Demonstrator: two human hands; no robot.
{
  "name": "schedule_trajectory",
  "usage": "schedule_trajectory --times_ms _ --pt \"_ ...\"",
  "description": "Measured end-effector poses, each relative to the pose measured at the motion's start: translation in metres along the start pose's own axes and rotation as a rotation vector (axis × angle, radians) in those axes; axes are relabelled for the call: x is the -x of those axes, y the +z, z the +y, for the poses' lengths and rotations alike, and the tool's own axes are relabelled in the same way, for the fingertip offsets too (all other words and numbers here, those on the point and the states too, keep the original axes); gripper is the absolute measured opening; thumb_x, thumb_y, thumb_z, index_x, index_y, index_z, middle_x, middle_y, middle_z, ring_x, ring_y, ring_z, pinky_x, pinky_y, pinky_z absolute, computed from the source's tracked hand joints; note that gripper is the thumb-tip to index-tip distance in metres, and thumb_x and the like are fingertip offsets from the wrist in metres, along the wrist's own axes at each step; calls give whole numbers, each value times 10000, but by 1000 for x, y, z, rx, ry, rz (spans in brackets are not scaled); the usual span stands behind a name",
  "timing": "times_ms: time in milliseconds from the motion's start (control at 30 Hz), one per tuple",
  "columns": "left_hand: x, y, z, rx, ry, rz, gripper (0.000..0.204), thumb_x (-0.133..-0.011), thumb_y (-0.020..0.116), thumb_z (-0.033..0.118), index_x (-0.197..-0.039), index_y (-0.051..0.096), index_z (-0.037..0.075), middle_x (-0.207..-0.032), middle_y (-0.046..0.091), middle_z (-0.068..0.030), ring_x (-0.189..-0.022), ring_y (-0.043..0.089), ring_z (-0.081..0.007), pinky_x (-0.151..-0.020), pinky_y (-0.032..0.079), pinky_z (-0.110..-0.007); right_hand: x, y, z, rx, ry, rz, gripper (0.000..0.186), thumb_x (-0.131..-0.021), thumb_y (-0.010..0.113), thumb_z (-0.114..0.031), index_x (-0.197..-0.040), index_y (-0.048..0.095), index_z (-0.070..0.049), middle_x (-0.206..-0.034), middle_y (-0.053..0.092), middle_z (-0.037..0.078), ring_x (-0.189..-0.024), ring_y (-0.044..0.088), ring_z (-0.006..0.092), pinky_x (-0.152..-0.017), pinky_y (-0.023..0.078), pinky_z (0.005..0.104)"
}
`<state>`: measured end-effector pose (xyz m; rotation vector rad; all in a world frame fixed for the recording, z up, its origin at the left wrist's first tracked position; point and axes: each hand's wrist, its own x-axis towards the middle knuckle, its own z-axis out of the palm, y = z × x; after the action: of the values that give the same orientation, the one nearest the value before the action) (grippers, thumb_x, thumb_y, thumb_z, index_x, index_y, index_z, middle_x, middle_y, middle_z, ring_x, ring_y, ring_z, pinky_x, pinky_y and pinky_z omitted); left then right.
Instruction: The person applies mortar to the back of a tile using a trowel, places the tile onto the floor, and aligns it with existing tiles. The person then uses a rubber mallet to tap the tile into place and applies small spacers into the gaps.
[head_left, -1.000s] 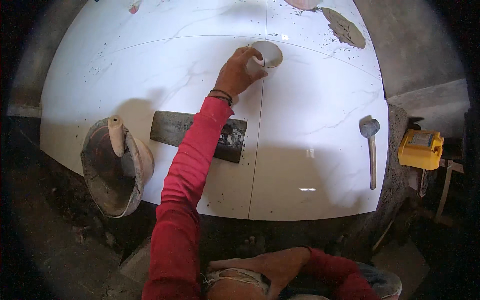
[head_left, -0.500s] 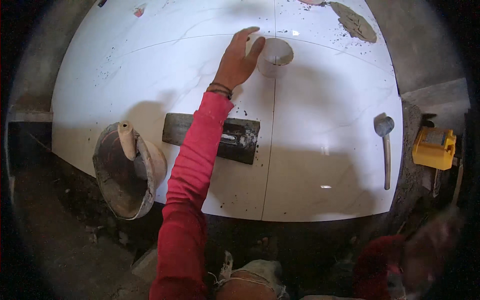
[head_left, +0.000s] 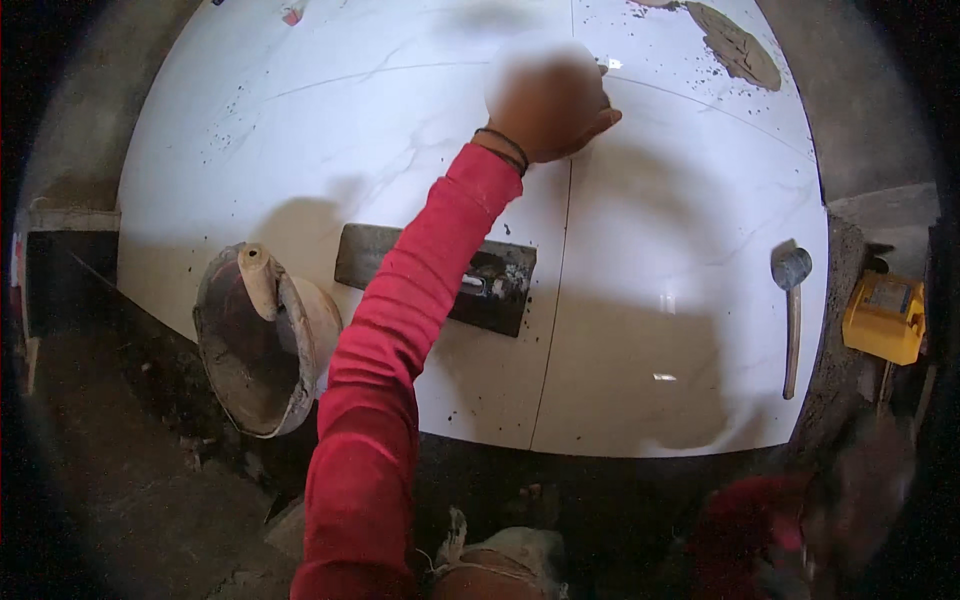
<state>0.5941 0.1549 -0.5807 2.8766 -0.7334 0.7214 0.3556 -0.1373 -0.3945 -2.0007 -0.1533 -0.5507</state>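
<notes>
My left hand [head_left: 555, 108], in a red sleeve, reaches over the white tiles [head_left: 640, 240]. It is closed over the spot where a round white cup with a rough rim stood; the hand and a blurred patch hide the cup. Beneath my left forearm lies a dark rectangular trowel [head_left: 505, 300], partly covered by the sleeve. At the lower right my right hand [head_left: 862, 480] is dim and smeared, away from the tiles. Its fingers cannot be made out, nor whether it holds anything.
A mortar-caked bucket [head_left: 215, 350] tilts at the left tile edge, with a wooden tool handle [head_left: 260, 285] sticking out. To the right lie a mallet [head_left: 791, 275] with a grey head and a yellow boxy device [head_left: 885, 320]. Wet mortar [head_left: 735, 45] sits on the far tiles.
My left hand has moved right and from an open reach beside the cup to closed over it. The whole view has shifted slightly. My right hand remains blurred at the lower right.
</notes>
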Motion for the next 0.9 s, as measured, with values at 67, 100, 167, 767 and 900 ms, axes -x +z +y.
schedule_trajectory --times_ms 67,100,167,767,900 --pt "14 -5 6 -2 -39 -57 424 -929 497 495 -1284 530 266 -1409 439 -55 -1311 397 -262 -1029 298 -614 -14 15 18 -27 139 -18 226 -871 643 -73 -1082 618 6 -967 656 111 -877 635 165 -756 506 274" --pt "-3 1 23 86 -34 -16 449 -935 487 492 -1309 508 243 -1401 450 -65 -1307 409 -267 -1036 300 -600 -30 15 24 20 200 -11 228 -872 641 -64 -1087 617 9 -971 654 110 -890 634 161 -764 504 271" --pt "42 -17 -10 49 -91 -80 475 -941 476 488 -1334 486 220 -1392 461 -74 -1302 421 -271 -1042 302 -586 -70 91 82 -130 262 -282 224 -887 644 -95 -1078 614 18 -919 651 75 -825 633 119 -741 503 242" --pt "20 -1 3 85 -55 -89 539 -919 502 520 -1307 464 148 -1308 509 -105 -1219 485 -281 -1016 347 -502 -198 317 265 -227 136 -895 329 -950 565 -286 -1132 641 -22 -947 650 4 -820 578 76 -751 469 229" --pt "17 4 5 161 -46 -38 558 -912 498 541 -1296 467 138 -1304 498 -117 -1222 468 -296 -1015 344 -510 -218 319 266 -139 122 -1063 340 -945 564 -263 -1152 631 -2 -1013 660 34 -904 592 110 -834 481 271"
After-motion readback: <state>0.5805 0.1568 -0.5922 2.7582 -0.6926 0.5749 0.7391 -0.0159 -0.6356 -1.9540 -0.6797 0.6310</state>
